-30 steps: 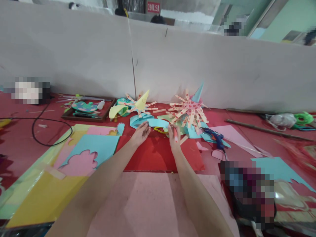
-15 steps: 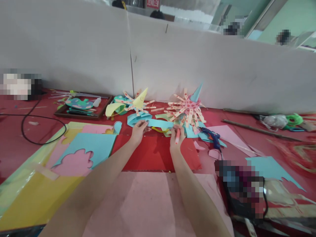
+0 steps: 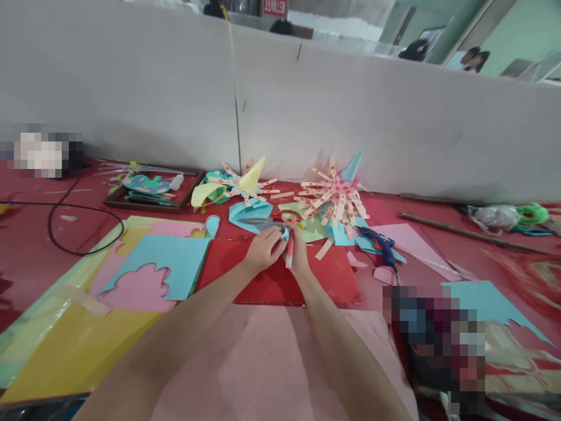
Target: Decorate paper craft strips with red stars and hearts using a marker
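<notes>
Probably light and easily creased, the blue paper strip (image 3: 285,233) is curled by the red board's (image 3: 335,275) far edge, pinched between left hand (image 3: 264,248) and right hand (image 3: 298,250), which also grasps a pink marker (image 3: 290,252); its ends seem best to hold

Diffuse, fairly muted light covers the scene, its source out of view; the pale green wall (image 3: 521,29) at upper right is brightest. Faint shading dulls the smooth grey upright panel (image 3: 307,123), and soft-edged shadows cross the flat pink sheet (image 3: 263,362). Glare streaks the clear plastic film (image 3: 44,334) at left. The left bare hand (image 3: 265,248) and right bare hand (image 3: 298,251) look slightly soft. Wide-angle stretch smears the red mesh (image 3: 537,275). Mosaic blocks obscure 2 areas.
</notes>
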`<state>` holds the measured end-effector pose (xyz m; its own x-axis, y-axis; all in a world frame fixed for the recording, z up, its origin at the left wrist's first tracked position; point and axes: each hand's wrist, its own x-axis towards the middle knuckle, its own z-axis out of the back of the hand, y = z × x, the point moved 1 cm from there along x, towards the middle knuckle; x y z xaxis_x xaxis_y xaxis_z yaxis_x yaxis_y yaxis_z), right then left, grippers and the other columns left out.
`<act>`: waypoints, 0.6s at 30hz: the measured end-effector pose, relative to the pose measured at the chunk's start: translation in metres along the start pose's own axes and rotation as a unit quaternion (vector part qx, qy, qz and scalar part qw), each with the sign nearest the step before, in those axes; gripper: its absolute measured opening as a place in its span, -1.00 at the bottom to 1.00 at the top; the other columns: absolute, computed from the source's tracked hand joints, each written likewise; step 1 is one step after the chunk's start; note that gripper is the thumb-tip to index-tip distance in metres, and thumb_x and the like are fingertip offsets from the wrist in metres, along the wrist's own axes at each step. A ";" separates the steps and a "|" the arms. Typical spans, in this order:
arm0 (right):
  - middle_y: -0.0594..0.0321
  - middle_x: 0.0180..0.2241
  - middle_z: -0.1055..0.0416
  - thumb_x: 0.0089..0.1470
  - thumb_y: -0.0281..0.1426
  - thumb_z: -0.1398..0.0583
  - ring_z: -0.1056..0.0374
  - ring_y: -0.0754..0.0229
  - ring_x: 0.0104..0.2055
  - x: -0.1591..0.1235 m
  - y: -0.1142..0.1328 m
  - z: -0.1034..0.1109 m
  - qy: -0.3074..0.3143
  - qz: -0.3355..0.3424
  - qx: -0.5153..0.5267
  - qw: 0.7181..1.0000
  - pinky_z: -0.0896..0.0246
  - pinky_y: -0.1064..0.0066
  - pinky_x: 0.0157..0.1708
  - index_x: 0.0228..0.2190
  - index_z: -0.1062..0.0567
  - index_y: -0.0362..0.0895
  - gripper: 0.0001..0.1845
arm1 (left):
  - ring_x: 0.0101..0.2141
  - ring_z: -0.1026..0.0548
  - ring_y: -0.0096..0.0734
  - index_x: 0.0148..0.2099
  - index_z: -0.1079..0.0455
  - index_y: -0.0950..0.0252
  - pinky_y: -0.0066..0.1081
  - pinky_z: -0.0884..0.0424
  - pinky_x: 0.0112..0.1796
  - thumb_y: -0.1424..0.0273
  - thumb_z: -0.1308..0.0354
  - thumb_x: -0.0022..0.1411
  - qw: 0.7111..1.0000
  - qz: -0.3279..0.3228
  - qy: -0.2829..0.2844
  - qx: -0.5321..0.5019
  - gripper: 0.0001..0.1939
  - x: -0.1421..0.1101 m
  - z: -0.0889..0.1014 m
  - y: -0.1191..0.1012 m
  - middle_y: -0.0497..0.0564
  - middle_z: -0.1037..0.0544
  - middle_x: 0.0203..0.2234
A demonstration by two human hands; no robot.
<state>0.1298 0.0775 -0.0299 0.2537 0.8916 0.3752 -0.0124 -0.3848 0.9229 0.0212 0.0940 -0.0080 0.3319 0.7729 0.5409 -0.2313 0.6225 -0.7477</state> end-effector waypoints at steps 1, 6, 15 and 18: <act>0.17 -0.08 -0.38 -0.02 -0.34 -0.07 -0.32 0.18 -0.10 0.001 0.000 0.002 -0.014 0.003 -0.003 1.000 -0.24 0.29 -0.11 -0.25 -0.37 -0.07 -0.77 | -0.15 -0.41 -0.28 -0.33 -0.38 0.24 -0.26 -0.29 -0.06 0.25 -0.05 0.11 1.000 -0.017 0.016 0.005 -0.82 0.000 0.000 -0.002 0.06 -0.50 -0.27; 0.20 -0.34 -0.41 -0.02 -0.30 -0.11 -0.34 0.20 -0.31 0.006 0.005 0.013 -0.079 0.007 -0.049 0.996 -0.28 0.29 -0.23 -0.37 -0.39 -0.11 -0.84 | 0.00 -0.31 -0.28 -0.18 -0.40 0.18 -0.24 -0.14 0.07 0.32 0.03 0.18 0.999 -0.032 0.020 0.012 -0.77 0.003 0.004 -0.009 0.06 -0.43 -0.08; 0.24 -0.39 -0.40 -0.04 -0.20 -0.06 -0.37 0.25 -0.51 0.013 0.003 0.022 -0.184 -0.135 0.039 0.973 -0.28 0.41 -0.61 -0.32 -0.35 -0.09 -0.74 | -0.11 -0.37 -0.35 -0.10 -0.32 0.19 -0.37 -0.23 -0.04 0.38 -0.09 0.10 0.990 0.117 -0.081 -0.023 -0.73 0.016 0.001 0.020 0.03 -0.44 -0.15; 0.27 -0.42 -0.41 -0.06 -0.20 -0.09 -0.34 0.28 -0.54 0.014 0.006 0.023 -0.178 -0.146 0.059 0.971 -0.27 0.45 -0.62 -0.36 -0.33 -0.09 -0.75 | -0.28 -0.41 -0.38 -0.26 -0.37 0.23 -0.43 -0.28 -0.17 0.37 -0.13 0.05 0.985 0.155 -0.079 -0.014 -0.85 0.017 0.002 0.026 -0.03 -0.48 -0.34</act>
<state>0.1552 0.0821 -0.0212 0.5487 0.8356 0.0263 0.2158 -0.1719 0.9612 0.0189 0.1239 -0.0177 0.1019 0.9361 0.3366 -0.2724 0.3517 -0.8956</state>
